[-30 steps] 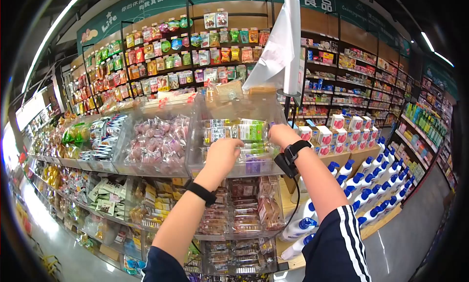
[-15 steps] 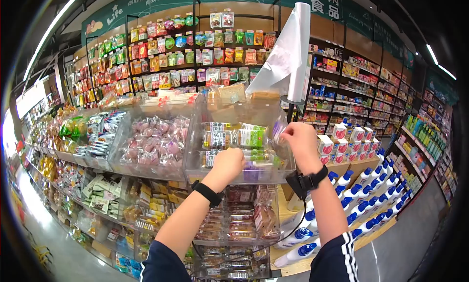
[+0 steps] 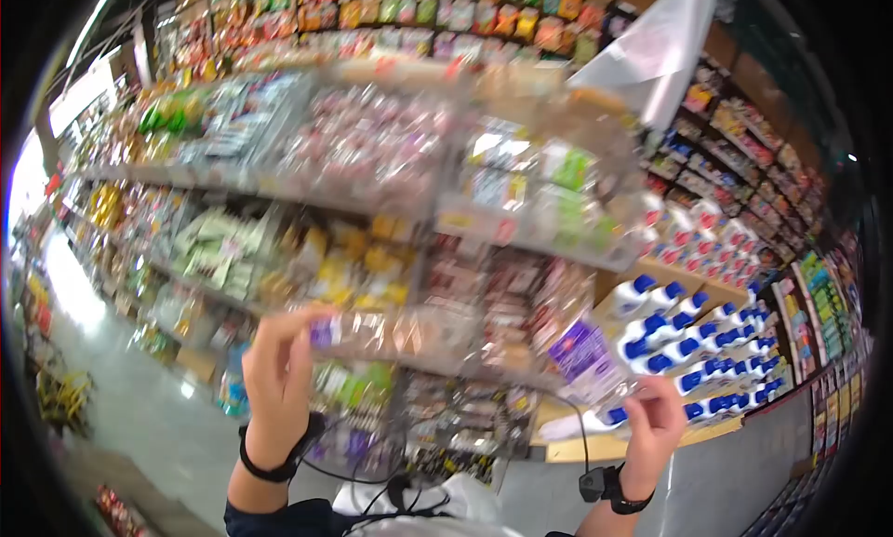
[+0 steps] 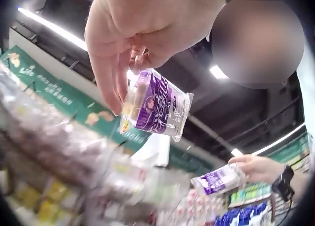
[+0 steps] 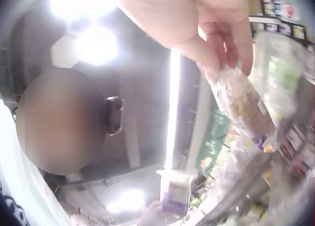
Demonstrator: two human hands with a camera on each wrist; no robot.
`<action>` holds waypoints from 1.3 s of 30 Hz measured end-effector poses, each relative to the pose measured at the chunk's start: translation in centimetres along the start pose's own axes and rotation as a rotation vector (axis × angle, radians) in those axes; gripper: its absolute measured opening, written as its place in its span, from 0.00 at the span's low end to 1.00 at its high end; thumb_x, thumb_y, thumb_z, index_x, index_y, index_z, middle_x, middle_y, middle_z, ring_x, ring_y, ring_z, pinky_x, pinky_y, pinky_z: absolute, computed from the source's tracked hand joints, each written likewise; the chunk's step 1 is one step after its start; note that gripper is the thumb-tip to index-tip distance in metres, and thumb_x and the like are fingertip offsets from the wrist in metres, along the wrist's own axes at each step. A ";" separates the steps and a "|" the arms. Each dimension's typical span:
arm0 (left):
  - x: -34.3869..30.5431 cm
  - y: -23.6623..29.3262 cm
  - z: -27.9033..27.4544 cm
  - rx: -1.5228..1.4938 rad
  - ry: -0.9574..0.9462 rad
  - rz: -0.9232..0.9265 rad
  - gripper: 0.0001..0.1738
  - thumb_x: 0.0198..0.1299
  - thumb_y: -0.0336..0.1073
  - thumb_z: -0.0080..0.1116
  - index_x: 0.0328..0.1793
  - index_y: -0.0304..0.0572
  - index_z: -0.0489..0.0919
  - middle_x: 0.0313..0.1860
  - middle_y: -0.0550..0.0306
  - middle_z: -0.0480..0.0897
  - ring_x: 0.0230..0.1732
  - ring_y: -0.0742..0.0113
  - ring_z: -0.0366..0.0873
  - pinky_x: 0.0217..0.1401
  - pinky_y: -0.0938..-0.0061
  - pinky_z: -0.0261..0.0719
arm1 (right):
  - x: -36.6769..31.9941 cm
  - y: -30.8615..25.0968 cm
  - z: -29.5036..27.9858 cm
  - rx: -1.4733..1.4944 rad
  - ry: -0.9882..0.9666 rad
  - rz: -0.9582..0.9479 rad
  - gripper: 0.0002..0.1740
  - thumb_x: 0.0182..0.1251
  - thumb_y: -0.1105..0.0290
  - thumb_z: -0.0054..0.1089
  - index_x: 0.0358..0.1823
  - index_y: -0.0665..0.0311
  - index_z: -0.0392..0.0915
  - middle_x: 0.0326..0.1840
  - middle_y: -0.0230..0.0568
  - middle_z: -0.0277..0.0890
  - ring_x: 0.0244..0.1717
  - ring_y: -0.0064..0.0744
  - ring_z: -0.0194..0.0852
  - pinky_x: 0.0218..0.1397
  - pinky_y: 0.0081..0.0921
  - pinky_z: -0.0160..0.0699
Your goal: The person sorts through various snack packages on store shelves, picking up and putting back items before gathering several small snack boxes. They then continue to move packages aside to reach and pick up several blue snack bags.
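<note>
My left hand [image 3: 277, 379] pinches the end of a clear-wrapped snack packet [image 4: 160, 105] with a purple printed label. In the head view this packet reaches rightward from the fingertips, blurred, in front of the lower shelves. My right hand [image 3: 656, 425] pinches a second purple-labelled snack packet [image 3: 584, 355] by its lower corner, tilted up to the left. Something light brown shows through its wrapper in the right wrist view. The two packets are held apart, both in front of the display. Behind them, a clear bin [image 3: 549, 244] holds white, green and yellow packets.
Stepped clear bins of wrapped snacks [image 3: 372, 137] fill the left and middle. On the right stand white bottles with blue caps [image 3: 693, 351] and boxes with red prints [image 3: 698, 221]. A plastic bag roll [image 3: 684, 62] rises behind. A cable [image 3: 584, 435] hangs near the right wrist.
Both hands have drawn back from the bin toward the body and spread apart, each now with a snack packet. The head view has tilted down.
</note>
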State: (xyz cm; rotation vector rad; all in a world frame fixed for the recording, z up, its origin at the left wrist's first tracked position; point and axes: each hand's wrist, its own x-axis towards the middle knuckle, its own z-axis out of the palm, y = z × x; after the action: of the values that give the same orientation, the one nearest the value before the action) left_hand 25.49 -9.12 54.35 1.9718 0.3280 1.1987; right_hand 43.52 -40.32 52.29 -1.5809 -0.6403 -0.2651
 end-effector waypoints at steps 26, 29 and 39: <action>-31.1 -30.3 -25.2 0.423 -0.897 -0.702 0.06 0.61 0.32 0.51 0.38 0.38 0.68 0.27 0.43 0.79 0.29 0.43 0.78 0.30 0.56 0.74 | -36.5 11.6 24.7 -0.257 -0.740 0.935 0.14 0.52 0.82 0.66 0.40 0.62 0.86 0.28 0.32 0.71 0.32 0.22 0.71 0.38 0.15 0.71; -32.6 -32.4 -21.2 0.398 -1.042 -0.556 0.06 0.60 0.31 0.51 0.38 0.39 0.67 0.26 0.46 0.78 0.28 0.44 0.78 0.29 0.57 0.75 | -37.4 15.5 24.0 -0.218 -0.545 0.831 0.15 0.52 0.85 0.63 0.40 0.63 0.86 0.32 0.32 0.74 0.34 0.24 0.72 0.41 0.18 0.74; -37.4 -35.2 -11.6 0.189 -1.024 -0.406 0.08 0.53 0.28 0.51 0.39 0.40 0.68 0.28 0.53 0.78 0.25 0.54 0.80 0.24 0.65 0.76 | -34.6 25.9 29.3 -0.152 -0.884 0.627 0.12 0.57 0.84 0.58 0.40 0.65 0.85 0.51 0.42 0.81 0.45 0.32 0.80 0.43 0.24 0.78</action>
State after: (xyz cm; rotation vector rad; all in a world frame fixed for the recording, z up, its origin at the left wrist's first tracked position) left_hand 2.39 -1.77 7.60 2.2554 0.2757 -0.1616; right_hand 23.50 -20.07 8.53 -1.9399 -0.7467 0.9175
